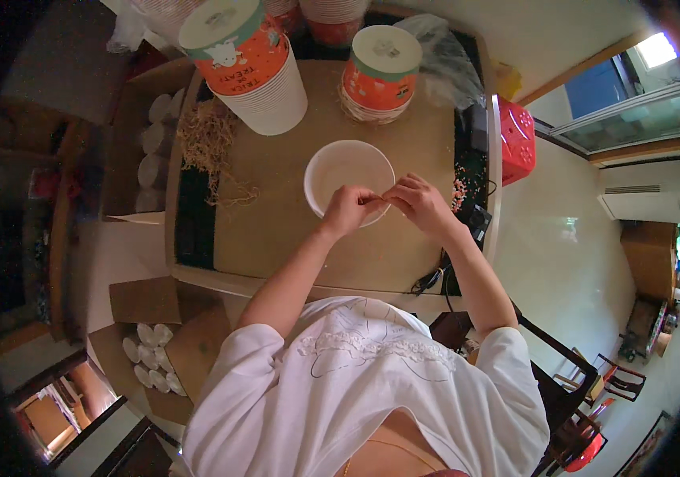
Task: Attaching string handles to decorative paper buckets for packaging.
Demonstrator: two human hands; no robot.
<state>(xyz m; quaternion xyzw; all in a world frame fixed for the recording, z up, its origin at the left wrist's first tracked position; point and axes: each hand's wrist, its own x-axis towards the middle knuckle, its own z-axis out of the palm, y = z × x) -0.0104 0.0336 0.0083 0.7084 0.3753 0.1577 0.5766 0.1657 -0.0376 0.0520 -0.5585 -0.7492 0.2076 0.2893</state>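
Observation:
A white round tub (343, 165) stands on the brown board in front of me, its mouth facing up. Over its near right rim my two hands meet fingertip to fingertip. My left hand (348, 211) is closed in a pinch at the tub's near edge. Just to its right, my right hand (421, 205) is pinched too, with its fingers curled. Whatever lies between the fingertips is too small to make out. Left of the tub, a tangled heap of thin brown strands (203, 143) spreads over the board's edge.
Farther back stand a tall stack of orange-and-white paper tubs (264, 95) and a shorter orange stack (380, 86). A clear plastic bag (439, 60) lies behind. Small pale-and-red bits (459, 191) and black cables (434, 277) are at right. Cartons of white cups (149, 358) sit at left.

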